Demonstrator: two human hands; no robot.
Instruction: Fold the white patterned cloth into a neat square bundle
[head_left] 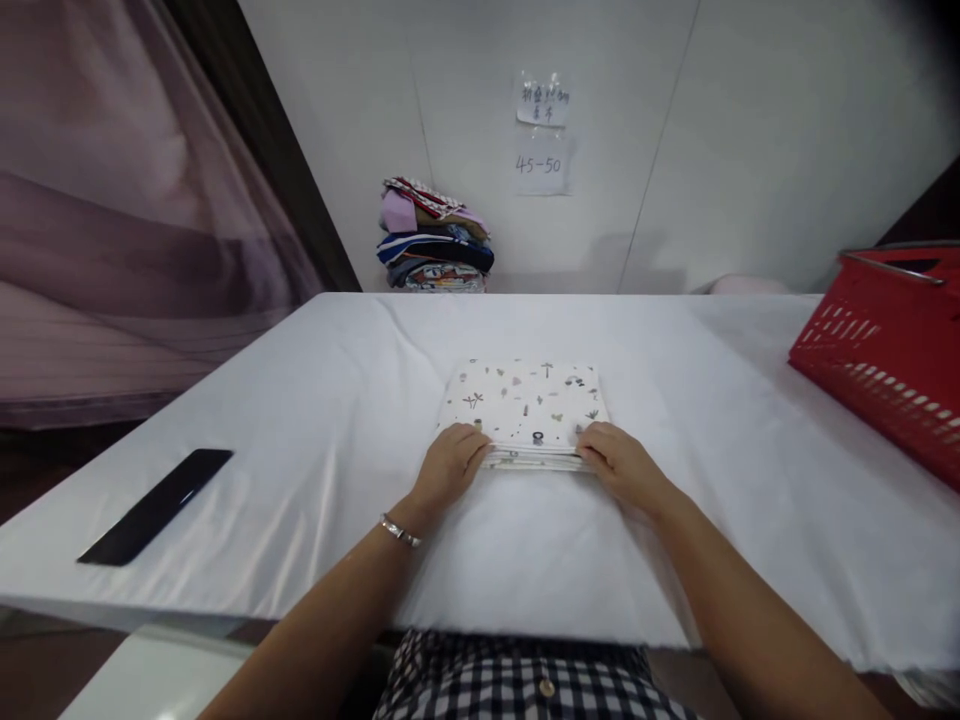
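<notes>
A white cloth (525,400) with small printed plants and shapes lies folded into a flat rectangle on the table, its stacked layers showing along the near edge. My left hand (452,462) grips the near left corner, thumb and fingers closed on the layers. At the near right corner, my right hand (619,462) pinches the fabric the same way. Both hands rest low, close to the tabletop. The undersides of the corners are hidden by my fingers.
A white-covered table (337,400) spreads around the cloth. A black flat object (157,508) lies at the left. On the right stands a red basket (892,350). Behind the table rises a pile of folded fabrics (435,240), near paper signs (541,165) on the wall.
</notes>
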